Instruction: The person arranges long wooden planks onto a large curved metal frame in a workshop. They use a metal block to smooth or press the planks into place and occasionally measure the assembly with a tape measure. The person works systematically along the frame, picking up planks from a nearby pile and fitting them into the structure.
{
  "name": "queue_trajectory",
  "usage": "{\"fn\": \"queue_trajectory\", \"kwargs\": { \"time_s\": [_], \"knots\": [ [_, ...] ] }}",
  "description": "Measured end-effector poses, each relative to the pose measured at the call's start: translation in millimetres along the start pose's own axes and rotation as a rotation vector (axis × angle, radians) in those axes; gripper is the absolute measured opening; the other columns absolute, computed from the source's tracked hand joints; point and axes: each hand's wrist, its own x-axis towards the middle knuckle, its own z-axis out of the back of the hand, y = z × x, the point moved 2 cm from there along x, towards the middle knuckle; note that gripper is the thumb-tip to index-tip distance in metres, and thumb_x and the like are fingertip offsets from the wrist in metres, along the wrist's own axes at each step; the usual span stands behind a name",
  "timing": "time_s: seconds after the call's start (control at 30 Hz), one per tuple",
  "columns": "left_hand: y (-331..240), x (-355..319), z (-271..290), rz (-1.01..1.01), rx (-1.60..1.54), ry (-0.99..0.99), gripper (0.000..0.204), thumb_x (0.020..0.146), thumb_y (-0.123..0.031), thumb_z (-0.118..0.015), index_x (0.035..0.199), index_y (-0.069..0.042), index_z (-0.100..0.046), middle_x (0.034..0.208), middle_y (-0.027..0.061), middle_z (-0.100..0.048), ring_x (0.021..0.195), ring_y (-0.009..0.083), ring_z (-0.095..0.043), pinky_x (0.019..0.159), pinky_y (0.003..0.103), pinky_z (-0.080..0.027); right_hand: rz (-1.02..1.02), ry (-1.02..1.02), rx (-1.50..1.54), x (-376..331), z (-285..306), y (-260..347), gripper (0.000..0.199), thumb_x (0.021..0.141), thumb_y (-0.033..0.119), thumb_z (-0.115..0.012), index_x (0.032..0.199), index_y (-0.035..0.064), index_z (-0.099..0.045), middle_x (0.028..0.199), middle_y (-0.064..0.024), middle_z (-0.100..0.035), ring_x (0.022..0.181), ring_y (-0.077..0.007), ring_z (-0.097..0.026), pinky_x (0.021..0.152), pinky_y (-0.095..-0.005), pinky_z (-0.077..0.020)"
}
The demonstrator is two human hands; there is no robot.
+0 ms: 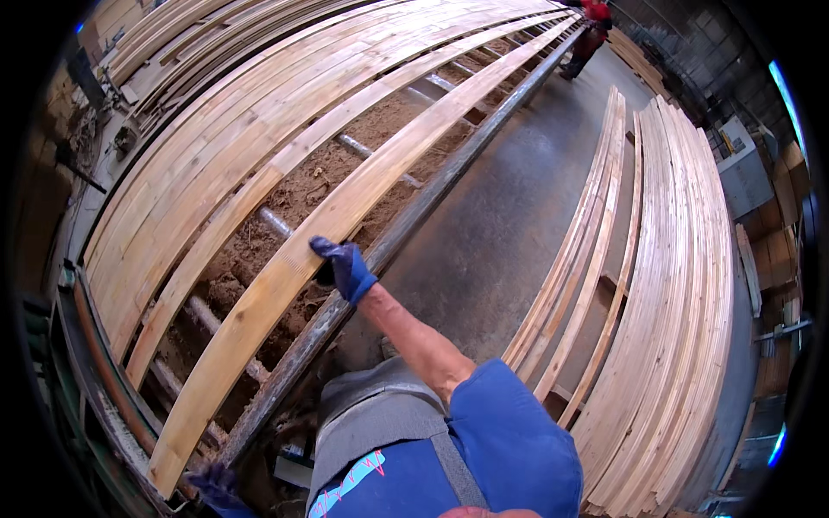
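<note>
A long, pale wooden board point(298, 255) lies lengthwise over the rollers of a metal conveyor frame. My right hand point(347, 269), in a blue work glove, grips its right edge, thumb on top and the other fingers underneath, out of sight. Low in the picture is my left hand point(218, 488), also gloved in dark blue, beside the board's near end. Its fingers are dim and partly hidden, and whether they touch the board is unclear. Another long board point(281, 164) runs just left of the gripped one, with a gap between.
Several boards lie side by side farther left point(199, 181). Sawdust point(315, 177) is heaped beneath the rollers point(276, 222). A steel rail point(414, 216) borders the conveyor. To the right, a stack of boards point(673, 285) stands across the concrete floor point(501, 216). A person in red point(594, 34) is at the far end.
</note>
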Motion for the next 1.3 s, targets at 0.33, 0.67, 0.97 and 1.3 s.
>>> {"fn": "queue_trajectory", "kwargs": {
  "time_s": [0.33, 0.67, 0.97, 1.3],
  "knots": [
    [67.6, 127.2, 10.3, 0.021, -0.830, -0.143, 0.054, 0.087, -0.041, -0.071, 0.124, -0.003, -0.060, 0.117, 0.0108, -0.067, 0.098, 0.0214, -0.065, 0.088, 0.032, -0.054, 0.084, -0.090, -0.132, 9.1, 8.8, -54.6, 0.031, 0.085, 0.031, -0.075, 0.095, 0.0028, -0.069, 0.082, -0.0070, -0.068, 0.061, -0.0177, -0.066, 0.050, -0.0311, -0.0539],
    [81.0, 128.6, 2.2, 0.167, -0.746, -0.021, 0.051, 0.090, -0.051, -0.064, 0.126, -0.015, -0.059, 0.108, 0.0044, -0.071, 0.090, 0.0180, -0.069, 0.063, 0.032, -0.057, -0.085, -0.064, -0.139, 12.0, 21.2, -62.9, 0.030, 0.089, 0.028, -0.071, 0.108, 0.0057, -0.064, 0.091, -0.0073, -0.068, 0.074, -0.0189, -0.067, 0.064, -0.0309, -0.0570],
    [88.1, 169.1, -36.1, 0.154, -0.928, 0.025, 0.049, 0.090, -0.044, -0.067, 0.125, -0.011, -0.057, 0.116, 0.0111, -0.065, 0.094, 0.0305, -0.065, 0.075, 0.047, -0.056, -0.077, 0.295, 0.088, 5.3, 45.1, -41.9, 0.041, 0.096, 0.026, -0.059, 0.128, 0.0011, -0.053, 0.125, -0.0138, -0.061, 0.114, -0.0291, -0.058, 0.107, -0.0411, -0.0447],
    [137.5, 111.0, 16.6, 0.250, -0.677, -0.030, 0.048, 0.089, -0.050, -0.066, 0.122, -0.015, -0.060, 0.107, 0.0064, -0.068, 0.082, 0.0226, -0.065, 0.065, 0.032, -0.056, -0.668, 1.164, -1.578, 7.9, 6.3, 28.6, 0.034, 0.084, 0.036, -0.073, 0.098, 0.0058, -0.072, 0.084, -0.0085, -0.073, 0.064, -0.0168, -0.065, 0.062, -0.0348, -0.0544]
  ]
}}
